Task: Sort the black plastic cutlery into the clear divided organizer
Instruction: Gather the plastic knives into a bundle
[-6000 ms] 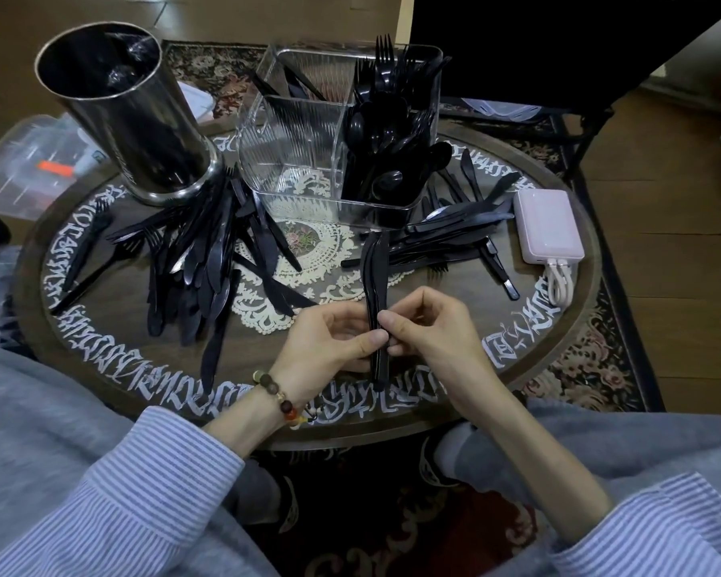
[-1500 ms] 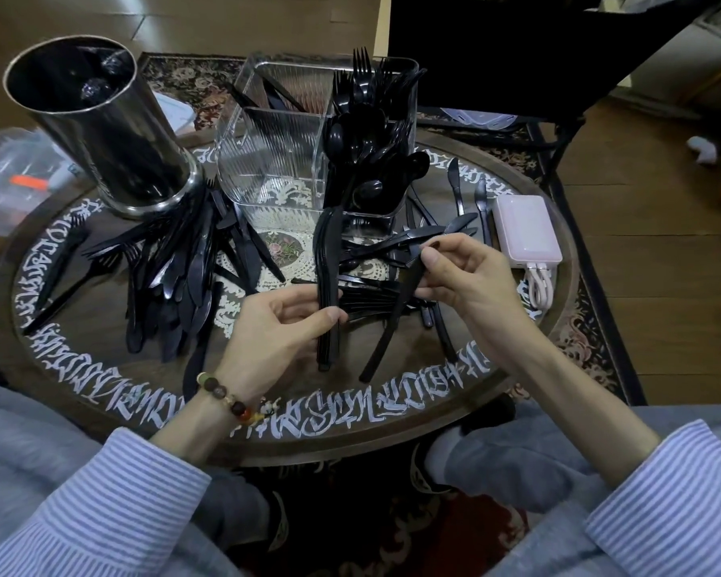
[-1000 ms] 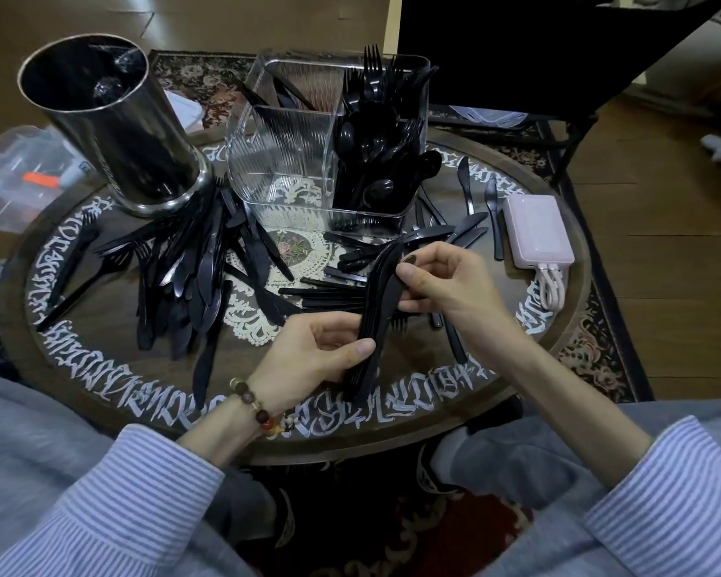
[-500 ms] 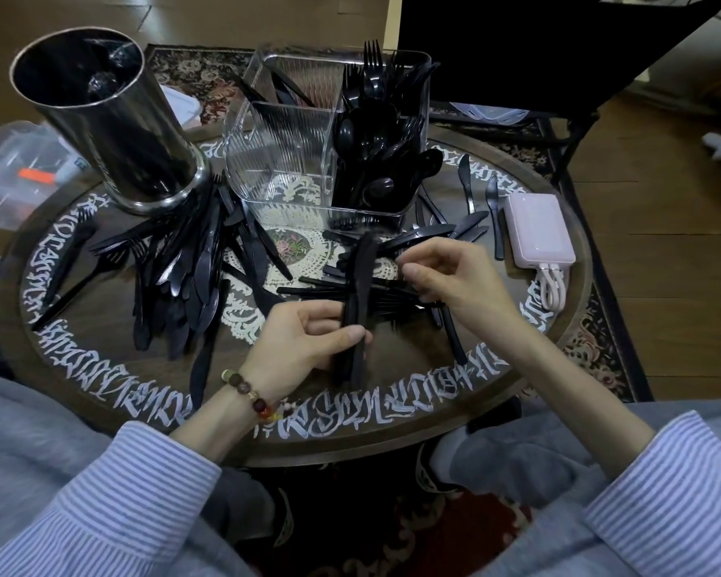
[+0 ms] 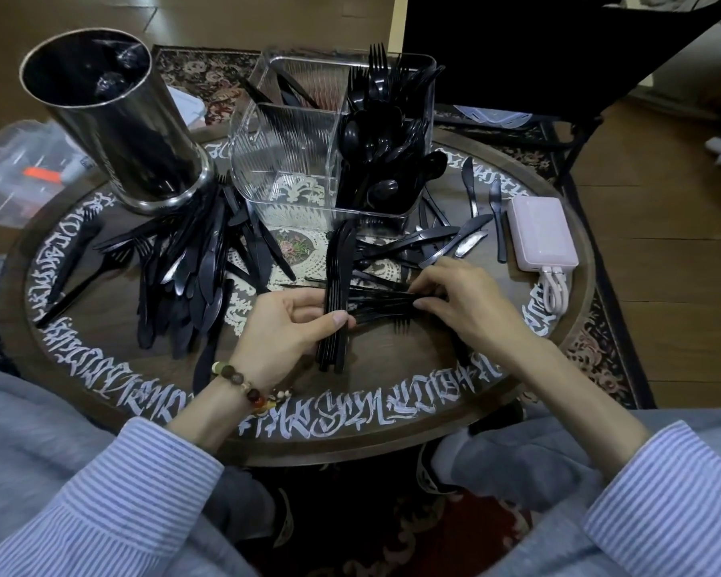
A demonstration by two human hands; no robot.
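The left hand grips a stack of knives, thumb across the handles, blades pointing away. Just to its right, the right hand has its fingers curled onto loose cutlery lying flat; whether it pinches a piece I cannot tell. White lettering rings the table rim; it is not legible. Another pile lies left. Beyond stands the organizer: spoons and forks upright in its right compartments, near-left compartment bare. A steel canister stands far left, a pink power bank right.
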